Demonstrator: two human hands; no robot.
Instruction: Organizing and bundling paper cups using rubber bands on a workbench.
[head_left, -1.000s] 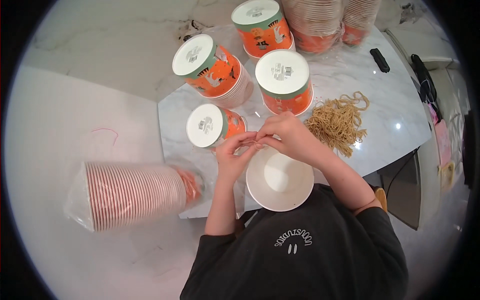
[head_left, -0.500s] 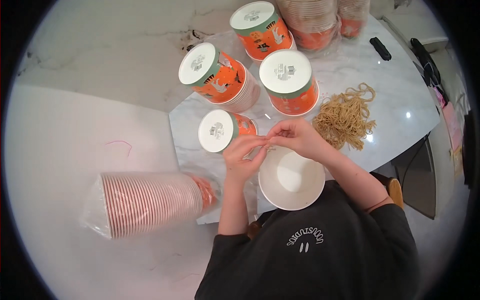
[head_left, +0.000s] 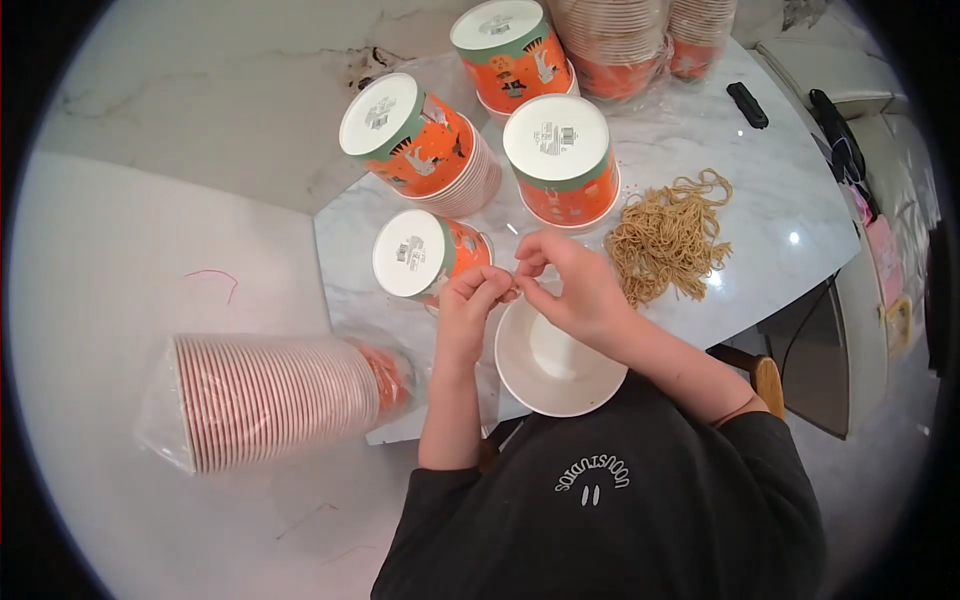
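My left hand [head_left: 472, 305] and my right hand [head_left: 572, 285] meet fingertip to fingertip above the far rim of a white paper bowl [head_left: 555, 365]. Both pinch a small thin piece between them; it is too small to make out. The bowl stands open side up at the near edge of the marble table [head_left: 760, 215], right in front of my chest. A loose pile of tan string loops [head_left: 665, 240] lies just right of my right hand. A short orange stack of cups with a white lid [head_left: 415, 255] stands just left of my left hand.
Three taller orange cup stacks with white lids [head_left: 420, 150] [head_left: 565, 160] [head_left: 512, 45] stand behind the hands. Plastic-wrapped stacks [head_left: 620, 40] sit at the far edge, a black flat device [head_left: 748, 105] beside them. A wrapped sleeve of cups [head_left: 270, 400] lies on its side at left.
My hands stay pinched together over the bowl; the fingers shifted only slightly. The head view has drifted, so the table and stacks sit a little further right in the picture.
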